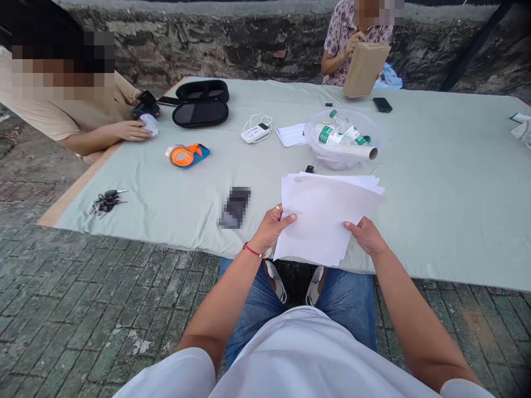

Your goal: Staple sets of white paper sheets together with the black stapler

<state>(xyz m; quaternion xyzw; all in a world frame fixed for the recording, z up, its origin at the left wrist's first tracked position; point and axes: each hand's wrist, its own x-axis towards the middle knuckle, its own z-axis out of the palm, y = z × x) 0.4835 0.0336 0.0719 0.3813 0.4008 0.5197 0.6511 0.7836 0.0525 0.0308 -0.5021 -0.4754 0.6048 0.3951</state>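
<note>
A loose stack of white paper sheets [321, 218] is held over the table's near edge, its corners fanned unevenly. My left hand [271, 228] grips the stack's left side, thumb on top and fingers hidden beneath; a ring and a red bracelet show. On the right side, my right hand [365, 235] pinches the sheets the same way. Just beyond the stack stands a clear plastic bowl [313, 149] holding green-labelled bottles and a paper roll [352, 152]. A dark phone [235, 208] lies left of my left hand.
On the cloth-covered table [435, 193] are keys [107, 203], an orange-blue tape dispenser [187, 156], an open black case [200, 113], a white device with a cable [255, 133], folded papers [291, 135] and another phone [382, 105]. One person sits left; another across holds a cardboard box [365, 69].
</note>
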